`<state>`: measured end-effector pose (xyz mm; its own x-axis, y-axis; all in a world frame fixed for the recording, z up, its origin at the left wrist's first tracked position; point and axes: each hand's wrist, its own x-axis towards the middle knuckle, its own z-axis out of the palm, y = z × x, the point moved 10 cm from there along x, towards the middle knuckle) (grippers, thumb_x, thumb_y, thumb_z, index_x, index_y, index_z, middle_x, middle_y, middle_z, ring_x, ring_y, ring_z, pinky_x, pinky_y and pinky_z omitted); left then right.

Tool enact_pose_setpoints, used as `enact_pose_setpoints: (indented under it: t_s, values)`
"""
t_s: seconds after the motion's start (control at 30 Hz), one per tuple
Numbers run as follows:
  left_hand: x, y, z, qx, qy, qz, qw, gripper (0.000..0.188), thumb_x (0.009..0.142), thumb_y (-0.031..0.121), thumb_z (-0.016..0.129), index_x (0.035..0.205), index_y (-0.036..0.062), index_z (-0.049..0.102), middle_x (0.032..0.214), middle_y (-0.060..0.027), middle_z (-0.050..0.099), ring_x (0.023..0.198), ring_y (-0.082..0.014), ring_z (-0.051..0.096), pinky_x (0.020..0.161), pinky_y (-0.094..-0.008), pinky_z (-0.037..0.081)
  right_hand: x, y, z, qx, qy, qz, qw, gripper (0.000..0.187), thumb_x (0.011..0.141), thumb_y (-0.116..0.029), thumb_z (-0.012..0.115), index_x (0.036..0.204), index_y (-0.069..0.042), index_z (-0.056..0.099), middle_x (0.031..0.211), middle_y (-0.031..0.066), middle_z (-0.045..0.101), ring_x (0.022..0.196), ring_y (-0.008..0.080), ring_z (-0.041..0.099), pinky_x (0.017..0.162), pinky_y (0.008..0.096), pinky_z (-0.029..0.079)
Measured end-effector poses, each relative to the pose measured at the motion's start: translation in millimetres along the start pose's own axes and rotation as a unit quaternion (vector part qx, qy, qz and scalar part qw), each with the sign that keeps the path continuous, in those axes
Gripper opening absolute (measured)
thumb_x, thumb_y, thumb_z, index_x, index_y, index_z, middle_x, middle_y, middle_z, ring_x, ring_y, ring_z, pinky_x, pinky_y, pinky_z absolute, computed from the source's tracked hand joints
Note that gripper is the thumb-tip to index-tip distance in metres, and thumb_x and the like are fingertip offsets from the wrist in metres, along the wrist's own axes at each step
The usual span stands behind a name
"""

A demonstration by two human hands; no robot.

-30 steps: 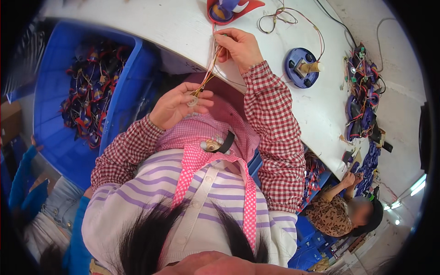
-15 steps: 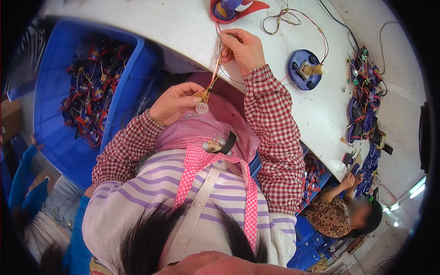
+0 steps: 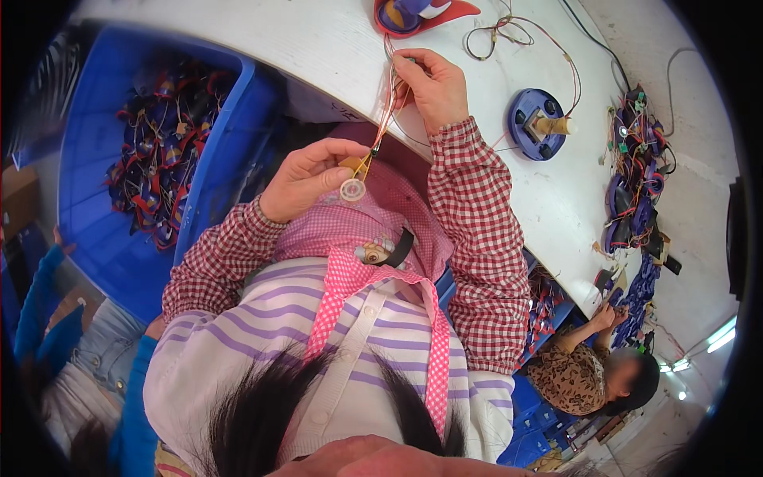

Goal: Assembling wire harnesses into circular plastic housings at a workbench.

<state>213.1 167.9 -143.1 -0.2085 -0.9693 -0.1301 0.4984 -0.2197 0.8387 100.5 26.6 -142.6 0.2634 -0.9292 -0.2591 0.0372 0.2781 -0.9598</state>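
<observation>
My left hand (image 3: 306, 179) pinches a small yellowish piece (image 3: 354, 164) between thumb and fingers, over my lap. Just below it hangs a round, pale disc (image 3: 352, 189) with a ringed face. Thin coloured wires (image 3: 387, 119) run up from there to my right hand (image 3: 435, 86), whose thumb and fingers are closed on them above the table edge. Beyond that hand, the wires lead toward a red and purple plastic part (image 3: 409, 16) on the table. Whatever else sits inside the right fingers is hidden.
A blue bin (image 3: 208, 159) of wired parts stands at my left. On the white table (image 3: 469, 183) lie a round purple base (image 3: 537, 123) with a tan cylinder, a loose cable (image 3: 509, 36) and a heap of wired parts (image 3: 632, 171). Another person (image 3: 584, 374) works at right.
Both hands have shifted slightly, still holding the wires and the yellowish piece. The whole table scene has moved a little right and down in view.
</observation>
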Motion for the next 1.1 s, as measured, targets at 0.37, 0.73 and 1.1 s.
enact_pose_setpoints:
  t_s: [0.37, 0.73, 1.1]
  values:
    - [7, -8, -1, -0.062, -0.041, -0.004, 0.997, 0.023, 0.079, -0.004, 0.063, 0.1, 0.0024, 0.054, 0.086, -0.0066, 0.057, 0.07, -0.0092, 0.054, 0.065, -0.0189, 0.047, -3, -3, -1, -0.009, 0.01, -0.017, 1.0, 0.018, 0.085, -0.009, 0.06, 0.097, 0.005, 0.061, 0.067, 0.0062, 0.059, 0.046, 0.0098, 0.054, 0.043, 0.0203, 0.05]
    - [7, -25, -21, -0.115, -0.001, -0.06, 0.992, 0.023, 0.082, -0.002, 0.059, 0.103, 0.0005, 0.054, 0.085, -0.0074, 0.057, 0.065, -0.0093, 0.052, 0.059, -0.0182, 0.045, -5, -4, -1, -0.021, 0.01, -0.014, 1.0, 0.02, 0.086, -0.01, 0.062, 0.102, 0.003, 0.061, 0.069, 0.0064, 0.059, 0.05, 0.01, 0.055, 0.044, 0.0186, 0.049]
    - [2, -29, -12, -0.059, 0.009, -0.133, 0.989, 0.037, 0.087, 0.001, 0.055, 0.123, -0.0034, 0.049, 0.099, -0.011, 0.057, 0.074, -0.0139, 0.057, 0.065, -0.0211, 0.049, -4, -2, -3, -0.018, 0.016, -0.013, 1.0, 0.021, 0.086, -0.009, 0.061, 0.103, 0.003, 0.061, 0.071, 0.007, 0.059, 0.051, 0.0099, 0.056, 0.045, 0.018, 0.049]
